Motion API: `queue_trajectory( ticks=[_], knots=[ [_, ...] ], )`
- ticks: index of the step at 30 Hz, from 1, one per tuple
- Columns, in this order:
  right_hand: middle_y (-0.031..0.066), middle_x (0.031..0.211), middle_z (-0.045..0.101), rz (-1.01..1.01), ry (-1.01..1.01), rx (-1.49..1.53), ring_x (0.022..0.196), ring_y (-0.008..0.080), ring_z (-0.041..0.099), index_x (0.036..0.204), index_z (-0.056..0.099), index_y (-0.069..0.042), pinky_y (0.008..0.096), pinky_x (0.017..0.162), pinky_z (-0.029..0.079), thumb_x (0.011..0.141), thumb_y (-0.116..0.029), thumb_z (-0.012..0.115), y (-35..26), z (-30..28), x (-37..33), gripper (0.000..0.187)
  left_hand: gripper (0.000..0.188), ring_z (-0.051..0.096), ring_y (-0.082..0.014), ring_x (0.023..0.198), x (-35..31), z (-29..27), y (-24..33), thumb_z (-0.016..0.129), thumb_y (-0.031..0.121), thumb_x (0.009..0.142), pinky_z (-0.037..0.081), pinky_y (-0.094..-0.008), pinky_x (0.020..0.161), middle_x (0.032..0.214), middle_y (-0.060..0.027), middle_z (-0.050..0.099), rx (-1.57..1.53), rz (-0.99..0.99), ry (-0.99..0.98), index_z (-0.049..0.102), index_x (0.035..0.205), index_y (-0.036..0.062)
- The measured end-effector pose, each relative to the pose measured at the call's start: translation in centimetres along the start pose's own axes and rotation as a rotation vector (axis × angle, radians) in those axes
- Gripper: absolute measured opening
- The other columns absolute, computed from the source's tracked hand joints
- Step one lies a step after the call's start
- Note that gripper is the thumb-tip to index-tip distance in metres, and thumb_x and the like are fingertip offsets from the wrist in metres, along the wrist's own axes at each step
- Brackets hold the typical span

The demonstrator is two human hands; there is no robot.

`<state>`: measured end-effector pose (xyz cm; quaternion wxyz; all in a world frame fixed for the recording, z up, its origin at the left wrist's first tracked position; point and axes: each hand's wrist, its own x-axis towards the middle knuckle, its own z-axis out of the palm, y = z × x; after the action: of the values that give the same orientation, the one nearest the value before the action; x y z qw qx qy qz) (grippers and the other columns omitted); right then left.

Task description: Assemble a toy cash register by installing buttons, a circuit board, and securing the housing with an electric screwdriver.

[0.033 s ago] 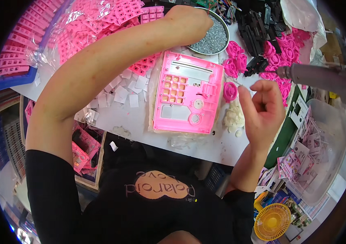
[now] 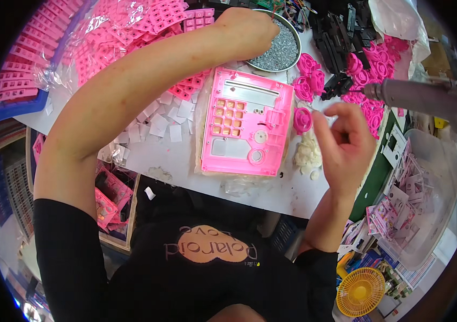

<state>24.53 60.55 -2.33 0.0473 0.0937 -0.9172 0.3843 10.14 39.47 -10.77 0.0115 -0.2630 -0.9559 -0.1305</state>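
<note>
By the dish (image 2: 275, 70), left hand (image 2: 252, 33); right hand (image 2: 345, 147) half-curled.

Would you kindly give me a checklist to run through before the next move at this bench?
1. Pink casing lying hollow side up: ok.
2. Left hand at the round dish of small metal pieces: ok.
3. Piece in the left fingertips: cannot tell, they are hidden.
4. Right hand free: ok, nothing visible in it.
5. Right hand apart from the grey tool: ok.
6. Casing's right side uncluttered: not ok; a pink round part and cream-coloured lumps lie there.
</note>
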Motion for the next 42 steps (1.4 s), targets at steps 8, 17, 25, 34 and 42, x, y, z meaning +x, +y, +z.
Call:
queue_trajectory(
  ticks=[8,17,25,34,42],
  knots=[
    [0.0191,0.119,0.059,-0.464,0.542,0.478,0.106,0.0291,0.060,0.126,0.051,0.003,0.0425,0.093,0.048,0.094,-0.010,0.060,1.4,-2.2,4.9,0.035,0.009,0.062,-0.0313,0.073,-7.4,-2.8,4.6,0.065,0.017,0.086,0.047,-0.0442,0.067,0.077,-0.0069,0.063,-0.303,0.271,0.160,0.065,0.084,0.0083],
    [0.0046,0.081,0.056,-0.319,-0.603,0.999,0.076,0.0175,0.054,0.138,0.044,-0.013,0.0367,0.073,0.047,0.095,-0.024,0.064,-1.4,-4.9,9.5,0.049,0.011,0.064,-0.0216,0.078,-14.6,-1.2,9.0,0.073,0.011,0.082,0.042,-0.0382,0.078,0.084,-0.0019,0.068,-0.698,0.216,0.252,0.067,0.091,0.0110],
    [0.0060,0.070,0.057,-0.324,-0.300,1.412,0.062,0.0172,0.054,0.116,0.052,-0.002,0.0395,0.065,0.050,0.084,-0.006,0.074,-2.8,0.8,-1.0,0.039,0.017,0.064,-0.0171,0.072,-16.0,-0.4,9.6,0.078,0.009,0.077,0.040,-0.0349,0.074,0.076,0.0000,0.066,-0.773,0.150,0.357,0.067,0.089,0.0125],
    [0.0050,0.066,0.055,-0.291,-0.279,1.333,0.060,0.0180,0.052,0.112,0.053,-0.006,0.0377,0.062,0.048,0.083,-0.009,0.076,-2.1,0.3,-1.8,0.037,0.029,0.061,-0.0194,0.092,-16.2,-0.9,10.3,0.081,0.021,0.074,0.040,-0.0410,0.090,0.097,0.0004,0.066,-0.545,0.104,0.320,0.067,0.098,0.0139],
    [0.0041,0.065,0.053,-0.238,-0.063,1.282,0.056,0.0158,0.048,0.107,0.048,-0.007,0.0349,0.056,0.046,0.085,-0.013,0.075,-0.2,-1.2,-2.5,0.035,0.052,0.054,-0.0208,0.110,-15.5,-0.9,8.6,0.077,0.034,0.075,0.034,-0.0511,0.102,0.118,-0.0008,0.061,-0.173,0.382,0.048,0.065,0.118,0.0089]
  ],
)
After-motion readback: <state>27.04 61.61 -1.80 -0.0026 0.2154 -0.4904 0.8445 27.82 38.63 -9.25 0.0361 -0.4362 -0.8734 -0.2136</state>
